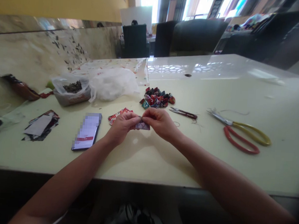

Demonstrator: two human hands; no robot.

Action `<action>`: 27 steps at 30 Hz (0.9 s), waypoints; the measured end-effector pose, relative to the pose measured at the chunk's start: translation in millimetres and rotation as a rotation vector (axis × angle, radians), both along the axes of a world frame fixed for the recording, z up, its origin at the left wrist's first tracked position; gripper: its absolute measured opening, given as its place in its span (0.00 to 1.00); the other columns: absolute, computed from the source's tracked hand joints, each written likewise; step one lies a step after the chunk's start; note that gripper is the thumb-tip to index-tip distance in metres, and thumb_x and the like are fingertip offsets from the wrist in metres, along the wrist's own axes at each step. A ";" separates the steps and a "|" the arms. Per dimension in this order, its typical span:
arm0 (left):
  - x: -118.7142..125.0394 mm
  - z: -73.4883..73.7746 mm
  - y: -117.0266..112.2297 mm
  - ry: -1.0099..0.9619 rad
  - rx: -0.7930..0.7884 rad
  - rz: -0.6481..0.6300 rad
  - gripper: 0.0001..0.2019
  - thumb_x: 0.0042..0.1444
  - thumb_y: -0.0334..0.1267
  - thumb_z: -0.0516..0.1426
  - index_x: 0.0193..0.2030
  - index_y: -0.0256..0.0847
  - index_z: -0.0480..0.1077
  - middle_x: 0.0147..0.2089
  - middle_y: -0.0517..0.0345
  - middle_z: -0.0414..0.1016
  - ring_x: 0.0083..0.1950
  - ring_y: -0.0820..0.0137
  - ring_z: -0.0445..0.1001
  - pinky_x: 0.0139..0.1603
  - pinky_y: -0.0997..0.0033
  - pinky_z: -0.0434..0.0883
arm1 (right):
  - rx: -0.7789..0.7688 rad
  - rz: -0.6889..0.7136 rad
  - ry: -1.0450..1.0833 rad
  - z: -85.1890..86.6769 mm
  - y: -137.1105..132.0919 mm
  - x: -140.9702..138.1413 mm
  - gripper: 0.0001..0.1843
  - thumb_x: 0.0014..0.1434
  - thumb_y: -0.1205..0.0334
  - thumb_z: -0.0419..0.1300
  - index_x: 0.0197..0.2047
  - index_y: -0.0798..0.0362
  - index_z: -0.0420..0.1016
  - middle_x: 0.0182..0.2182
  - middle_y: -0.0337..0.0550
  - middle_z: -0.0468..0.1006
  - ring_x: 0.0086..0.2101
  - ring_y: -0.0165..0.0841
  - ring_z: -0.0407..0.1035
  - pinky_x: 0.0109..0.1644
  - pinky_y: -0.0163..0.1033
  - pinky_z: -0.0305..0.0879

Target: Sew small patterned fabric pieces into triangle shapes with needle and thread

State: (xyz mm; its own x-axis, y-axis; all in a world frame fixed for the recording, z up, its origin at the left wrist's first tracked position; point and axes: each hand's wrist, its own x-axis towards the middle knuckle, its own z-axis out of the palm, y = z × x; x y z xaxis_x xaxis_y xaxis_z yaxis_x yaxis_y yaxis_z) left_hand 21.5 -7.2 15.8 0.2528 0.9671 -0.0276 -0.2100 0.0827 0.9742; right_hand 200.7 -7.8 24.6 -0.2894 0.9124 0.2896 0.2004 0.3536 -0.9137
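My left hand (pixel 122 126) and my right hand (pixel 159 123) meet over the middle of the pale table (pixel 216 95). Both pinch a small piece of patterned fabric (pixel 142 125) between thumb and fingers, just above the tabletop. Behind the left hand lies a red patterned fabric piece (pixel 116 115). A pile of small stuffed fabric shapes (pixel 157 98) sits a little farther back. Small thread snips (pixel 183 112) lie just right of my right hand.
Red and yellow handled scissors (pixel 241 133) lie at the right. A phone (pixel 87 131) lies left of my hands, with cut fabric scraps (pixel 41 125) farther left. A bag of dark filling (pixel 71 90) and white stuffing (pixel 113 84) stand at the back left. Dark chairs (pixel 136 40) stand behind.
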 end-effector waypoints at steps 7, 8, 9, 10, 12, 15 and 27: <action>4.2 -1.6 -5.6 0.276 0.216 0.088 0.11 0.48 0.41 0.67 0.29 0.35 0.75 0.26 0.60 0.73 0.26 0.76 0.67 0.30 0.74 0.65 | 0.208 -0.110 -0.226 -0.1 -8.6 -5.8 0.01 0.60 0.68 0.56 0.36 0.54 0.67 0.29 0.38 0.72 0.30 0.28 0.63 0.36 0.35 0.57; 4.5 -1.9 -6.2 0.312 0.235 0.097 0.11 0.48 0.41 0.66 0.29 0.35 0.74 0.26 0.60 0.74 0.27 0.76 0.68 0.30 0.74 0.65 | 0.250 -0.106 -0.269 -0.8 -8.2 -5.8 0.02 0.61 0.68 0.56 0.35 0.54 0.66 0.29 0.39 0.72 0.31 0.29 0.63 0.37 0.35 0.57; 4.7 -2.3 -6.6 0.349 0.254 0.105 0.10 0.48 0.41 0.66 0.29 0.36 0.74 0.26 0.59 0.74 0.27 0.75 0.68 0.31 0.74 0.65 | 0.290 -0.097 -0.315 -1.6 -7.4 -5.6 0.03 0.61 0.68 0.55 0.34 0.54 0.66 0.30 0.40 0.72 0.31 0.29 0.63 0.37 0.35 0.56; 4.7 -2.7 -6.8 0.389 0.276 0.111 0.10 0.48 0.41 0.65 0.29 0.36 0.74 0.27 0.59 0.74 0.28 0.74 0.69 0.31 0.74 0.65 | 0.325 -0.085 -0.362 -2.6 -6.4 -5.3 0.04 0.62 0.68 0.54 0.33 0.54 0.66 0.30 0.41 0.72 0.31 0.29 0.63 0.37 0.35 0.56; 4.3 -3.3 -6.7 0.479 0.322 0.109 0.09 0.49 0.40 0.64 0.29 0.36 0.74 0.27 0.59 0.75 0.29 0.74 0.69 0.31 0.74 0.64 | 0.390 -0.066 -0.451 -4.4 -4.7 -4.6 0.06 0.62 0.69 0.52 0.32 0.55 0.67 0.31 0.44 0.72 0.31 0.30 0.62 0.36 0.36 0.55; 3.5 -2.2 -6.2 0.583 0.363 0.057 0.07 0.50 0.38 0.62 0.28 0.36 0.73 0.26 0.60 0.73 0.29 0.73 0.68 0.31 0.74 0.63 | 0.533 -0.051 -0.488 -3.7 -5.4 -4.7 0.09 0.61 0.70 0.52 0.30 0.55 0.68 0.32 0.46 0.72 0.34 0.33 0.62 0.38 0.38 0.56; 1.2 -5.8 -3.0 0.302 -0.039 -0.191 0.10 0.47 0.38 0.66 0.30 0.36 0.71 0.28 0.54 0.78 0.27 0.71 0.75 0.32 0.70 0.70 | -0.290 -0.081 0.553 24.7 23.4 40.9 0.15 0.59 0.55 0.62 0.36 0.49 0.58 0.29 0.36 0.74 0.30 0.30 0.73 0.25 0.31 0.63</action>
State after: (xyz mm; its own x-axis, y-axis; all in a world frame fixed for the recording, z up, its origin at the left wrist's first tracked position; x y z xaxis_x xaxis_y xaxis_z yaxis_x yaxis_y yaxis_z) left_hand 22.7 -10.2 10.0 0.4034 0.9001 -0.1645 0.1098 0.1309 0.9853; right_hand 241.7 15.7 49.3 -0.0939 0.9890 0.1145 -0.3138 0.0798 -0.9461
